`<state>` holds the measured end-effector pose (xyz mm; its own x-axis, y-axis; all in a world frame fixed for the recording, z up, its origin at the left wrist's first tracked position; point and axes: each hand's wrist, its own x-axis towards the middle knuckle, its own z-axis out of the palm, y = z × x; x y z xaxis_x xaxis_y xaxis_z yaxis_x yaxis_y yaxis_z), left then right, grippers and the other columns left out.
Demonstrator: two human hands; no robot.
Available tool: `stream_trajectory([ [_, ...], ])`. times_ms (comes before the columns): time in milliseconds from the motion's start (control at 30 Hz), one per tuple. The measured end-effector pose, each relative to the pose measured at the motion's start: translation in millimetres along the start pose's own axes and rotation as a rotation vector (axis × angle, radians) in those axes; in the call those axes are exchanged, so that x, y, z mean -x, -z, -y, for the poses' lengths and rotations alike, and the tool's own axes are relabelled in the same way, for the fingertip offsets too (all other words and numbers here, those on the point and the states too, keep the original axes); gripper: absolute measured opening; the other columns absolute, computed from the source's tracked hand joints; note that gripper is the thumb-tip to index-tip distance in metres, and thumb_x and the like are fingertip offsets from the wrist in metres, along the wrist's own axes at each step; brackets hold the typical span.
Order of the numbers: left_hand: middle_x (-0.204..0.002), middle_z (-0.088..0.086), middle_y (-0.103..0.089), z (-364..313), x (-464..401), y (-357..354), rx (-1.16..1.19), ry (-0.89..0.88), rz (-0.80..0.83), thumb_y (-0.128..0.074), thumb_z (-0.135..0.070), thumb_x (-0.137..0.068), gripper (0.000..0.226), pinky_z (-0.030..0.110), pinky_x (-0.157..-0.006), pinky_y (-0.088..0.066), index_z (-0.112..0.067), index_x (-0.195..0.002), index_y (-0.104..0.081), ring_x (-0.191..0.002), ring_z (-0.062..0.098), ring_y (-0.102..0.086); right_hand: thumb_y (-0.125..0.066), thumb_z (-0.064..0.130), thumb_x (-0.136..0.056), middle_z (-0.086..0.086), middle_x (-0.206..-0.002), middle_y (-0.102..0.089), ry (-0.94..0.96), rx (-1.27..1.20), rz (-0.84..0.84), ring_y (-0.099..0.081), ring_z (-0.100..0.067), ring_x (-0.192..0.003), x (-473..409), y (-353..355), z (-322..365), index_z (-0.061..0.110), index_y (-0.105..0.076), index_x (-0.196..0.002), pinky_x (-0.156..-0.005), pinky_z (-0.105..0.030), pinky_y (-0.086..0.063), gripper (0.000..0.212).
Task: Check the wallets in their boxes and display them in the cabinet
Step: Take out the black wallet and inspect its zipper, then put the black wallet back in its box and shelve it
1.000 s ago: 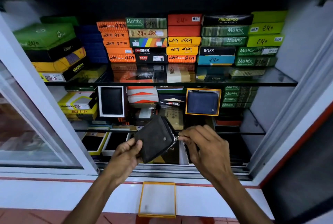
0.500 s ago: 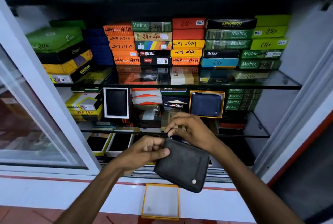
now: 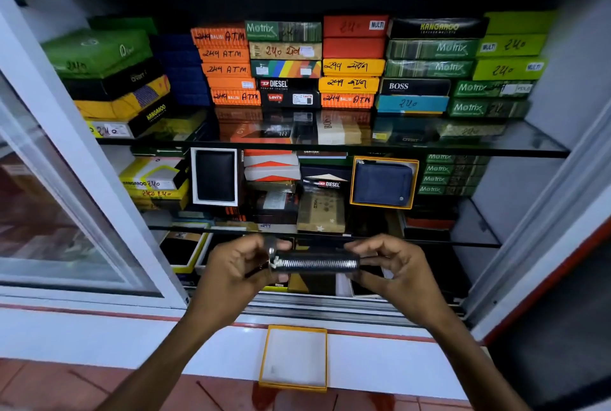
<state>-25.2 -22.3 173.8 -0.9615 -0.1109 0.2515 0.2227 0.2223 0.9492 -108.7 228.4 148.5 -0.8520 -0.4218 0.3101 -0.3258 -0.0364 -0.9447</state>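
Both hands pinch a dark wallet (image 3: 315, 263) edge-on before the cabinet (image 3: 545, 152), its ribbed metal zip facing up: left hand (image 3: 231, 273) grips the puller end, right hand (image 3: 396, 270) the other; a shallow yellow-rimmed box (image 3: 294, 387) lies open on the ledge below

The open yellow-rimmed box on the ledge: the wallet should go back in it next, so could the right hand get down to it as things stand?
Probably yes: the yellow-rimmed box lies open with nothing over it, but the right hand holds the wallet.
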Motion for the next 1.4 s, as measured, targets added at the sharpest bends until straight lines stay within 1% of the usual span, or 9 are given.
stream_trajectory([
  [133, -0.103, 0.001, -0.076, 17, 9, 3, -0.059, -0.224, -0.011, -0.065, 0.026, -0.067, 0.034, 0.028, -0.098, -0.053, -0.004, -0.079, -0.075, -0.118, 0.018, -0.064, -0.079, -0.014, -0.071, 0.004, -0.098, -0.079, 0.279, 0.234, -0.075, -0.071, -0.018, -0.107, 9, -6, -9, 0.020, -0.076, -0.078, -0.095, -0.039, -0.055, 0.035],
  [200, -0.103, 0.003, -0.076, 23, 15, 3, -0.057, -0.279, -0.016, -0.076, 0.000, -0.074, 0.002, 0.033, -0.099, -0.053, -0.001, -0.075, -0.075, -0.120, 0.022, -0.064, -0.080, -0.011, -0.071, 0.001, -0.096, -0.079, 0.383, 0.302, -0.109, -0.072, -0.018, -0.107, 13, -10, -14, 0.015, -0.077, -0.076, -0.091, -0.040, -0.057, 0.027],
  [333, -0.103, 0.007, -0.076, 30, 22, 4, 0.015, -0.253, -0.070, -0.076, -0.034, -0.076, 0.031, 0.033, -0.100, -0.052, -0.003, -0.076, -0.076, -0.119, 0.026, -0.064, -0.079, -0.001, -0.075, 0.000, -0.098, -0.079, 0.438, 0.336, -0.123, -0.072, -0.017, -0.107, 22, -17, -19, 0.012, -0.079, -0.078, -0.089, -0.033, -0.058, 0.013],
  [500, -0.098, -0.005, -0.079, 44, 30, 5, 0.103, 0.105, -0.086, -0.077, 0.011, -0.068, 0.042, 0.023, -0.079, -0.059, -0.013, -0.102, -0.074, -0.097, 0.010, -0.072, -0.085, 0.007, -0.074, 0.008, -0.101, -0.079, -0.012, 0.194, -0.102, -0.075, -0.012, -0.095, 35, -24, -30, 0.021, -0.076, -0.106, -0.082, -0.024, -0.061, 0.036],
  [733, -0.086, 0.014, -0.079, 112, 43, -8, 0.102, 0.540, -0.269, -0.083, -0.005, -0.069, 0.026, 0.039, -0.068, -0.062, -0.008, -0.093, -0.073, -0.086, 0.032, -0.074, -0.078, 0.003, -0.080, 0.001, -0.087, -0.080, -0.558, 0.043, -0.059, -0.078, -0.019, -0.079, 47, -53, -77, 0.026, -0.080, -0.084, -0.077, -0.040, -0.065, 0.023],
  [933, -0.084, 0.002, -0.080, 172, 62, -22, -0.312, 0.621, -0.205, -0.082, -0.028, -0.072, 0.017, 0.038, -0.082, -0.059, -0.016, -0.084, -0.079, -0.082, 0.015, -0.074, -0.073, 0.017, -0.086, 0.007, -0.056, -0.072, -0.731, 0.247, -0.024, -0.077, -0.017, -0.064, 65, -77, -134, 0.027, -0.074, -0.061, -0.073, -0.031, -0.064, 0.026],
  [1100, -0.089, 0.007, -0.077, 199, 72, -38, -0.506, 0.606, -0.216, -0.078, -0.026, -0.076, 0.017, 0.031, -0.083, -0.050, -0.011, -0.081, -0.077, -0.088, 0.022, -0.071, -0.079, 0.020, -0.079, -0.004, -0.087, -0.080, -0.690, 0.469, -0.110, -0.073, -0.016, -0.081, 77, -90, -177, 0.022, -0.079, -0.076, -0.084, -0.028, -0.057, 0.004],
  [1267, -0.095, 0.015, -0.075, 196, 73, -45, -0.456, 0.657, -0.310, -0.080, -0.017, -0.074, 0.019, 0.036, -0.088, -0.050, -0.003, -0.084, -0.074, -0.093, 0.031, -0.070, -0.084, 0.016, -0.075, -0.006, -0.092, -0.079, -0.736, 0.413, -0.145, -0.075, -0.024, -0.084, 78, -90, -185, 0.040, -0.065, -0.067, -0.085, -0.046, -0.062, 0.032],
  [1400, -0.088, 0.005, -0.078, 161, 63, -38, -0.397, 0.629, -0.360, -0.081, -0.019, -0.073, 0.015, 0.034, -0.090, -0.052, -0.012, -0.085, -0.076, -0.086, 0.020, -0.071, -0.084, 0.011, -0.074, -0.004, -0.089, -0.080, -0.717, 0.298, -0.224, -0.076, -0.020, -0.080, 69, -80, -160, 0.019, -0.076, -0.079, -0.075, -0.049, -0.064, 0.012],
])
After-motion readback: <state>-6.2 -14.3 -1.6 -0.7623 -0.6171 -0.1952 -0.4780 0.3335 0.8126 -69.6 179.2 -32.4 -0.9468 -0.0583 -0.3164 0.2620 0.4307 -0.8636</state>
